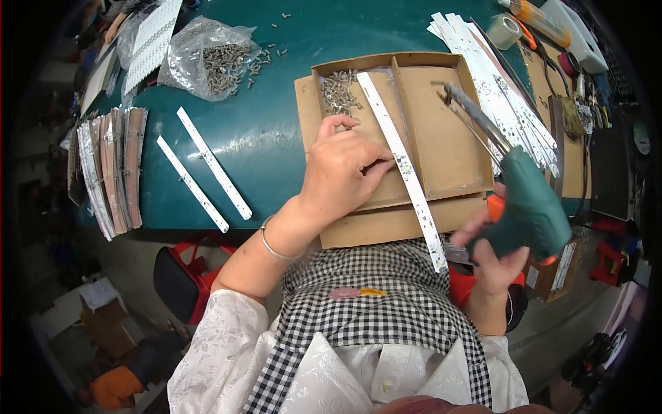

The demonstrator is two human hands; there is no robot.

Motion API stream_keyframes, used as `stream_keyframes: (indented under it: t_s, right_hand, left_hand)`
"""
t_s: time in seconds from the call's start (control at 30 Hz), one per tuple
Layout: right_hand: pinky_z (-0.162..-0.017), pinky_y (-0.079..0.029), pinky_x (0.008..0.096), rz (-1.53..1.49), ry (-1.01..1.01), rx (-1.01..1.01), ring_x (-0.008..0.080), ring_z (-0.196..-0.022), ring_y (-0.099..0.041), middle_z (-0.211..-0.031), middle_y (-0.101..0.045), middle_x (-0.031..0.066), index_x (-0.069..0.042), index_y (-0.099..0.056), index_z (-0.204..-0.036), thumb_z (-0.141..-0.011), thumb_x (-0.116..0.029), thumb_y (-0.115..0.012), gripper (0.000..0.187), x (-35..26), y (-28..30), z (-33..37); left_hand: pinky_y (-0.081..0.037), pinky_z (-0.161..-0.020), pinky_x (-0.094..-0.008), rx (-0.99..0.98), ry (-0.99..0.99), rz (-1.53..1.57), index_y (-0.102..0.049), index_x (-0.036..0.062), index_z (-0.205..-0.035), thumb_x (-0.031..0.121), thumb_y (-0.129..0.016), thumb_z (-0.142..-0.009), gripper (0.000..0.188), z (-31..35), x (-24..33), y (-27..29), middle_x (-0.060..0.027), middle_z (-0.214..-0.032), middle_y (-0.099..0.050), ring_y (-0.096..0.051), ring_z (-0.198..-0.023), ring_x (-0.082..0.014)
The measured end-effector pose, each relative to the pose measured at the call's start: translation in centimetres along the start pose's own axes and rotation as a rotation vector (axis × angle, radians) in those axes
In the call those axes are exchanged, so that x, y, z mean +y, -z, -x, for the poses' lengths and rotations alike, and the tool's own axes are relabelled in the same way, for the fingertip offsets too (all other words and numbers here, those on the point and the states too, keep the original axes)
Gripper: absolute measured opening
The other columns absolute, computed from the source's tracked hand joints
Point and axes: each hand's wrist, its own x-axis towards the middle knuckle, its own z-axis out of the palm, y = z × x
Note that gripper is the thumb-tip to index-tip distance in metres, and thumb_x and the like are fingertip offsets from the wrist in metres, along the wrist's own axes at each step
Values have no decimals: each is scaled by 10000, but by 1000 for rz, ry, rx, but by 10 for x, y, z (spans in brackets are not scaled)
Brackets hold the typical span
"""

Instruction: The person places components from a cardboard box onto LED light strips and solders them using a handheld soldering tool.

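A long white LED strip board (pixel 405 162) lies slantwise over the cardboard tray (pixel 441 124), its lower end jutting past the tray's near edge. At the strip's left edge my left hand (pixel 339 165) is closed in a pinch; whatever sits between the fingertips is hidden. My right hand (pixel 498 265) grips a green soldering gun (pixel 531 207) with an orange trigger. The gun's metal tip points up and left, raised over the tray's right compartment and apart from the strip. Small metal pieces (pixel 339 93) lie heaped in the tray's upper left corner.
Two more strips, one short (pixel 193 183) and one longer (pixel 215 164), lie on the green table (pixel 276 131) at left. Beyond them are a stack of boards (pixel 114 172) and a plastic bag (pixel 203 58) of metal pieces. Loose strips (pixel 500 96) and a tape roll (pixel 504 32) sit right.
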Motion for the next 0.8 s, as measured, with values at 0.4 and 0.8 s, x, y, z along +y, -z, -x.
stream_keyframes:
  t_s: [0.4, 0.8]
  right_hand:
    - [-399, -484, 274, -54, -173, -119, 146, -580, -510, -1018, -511, 168, 117, -375, -1286, -778, -172, -783, 714, -19, 30, 14]
    - [-484, -520, 292, -86, -240, -257, 181, -636, -565, -1047, -533, 182, 92, -443, -1237, -815, -60, -724, 529, -17, 41, 12]
  left_hand:
    - [-438, -864, -390, 8, -33, -42, -696, 94, -731, 9, -745, -683, 108, 1, -3, -3, -30, -640, -627, -601, -638, -192]
    - [-438, -844, -387, 22, -20, -47, -689, 89, -725, 8, -743, -684, 105, 1, -1, -2, -30, -633, -625, -603, -635, -190]
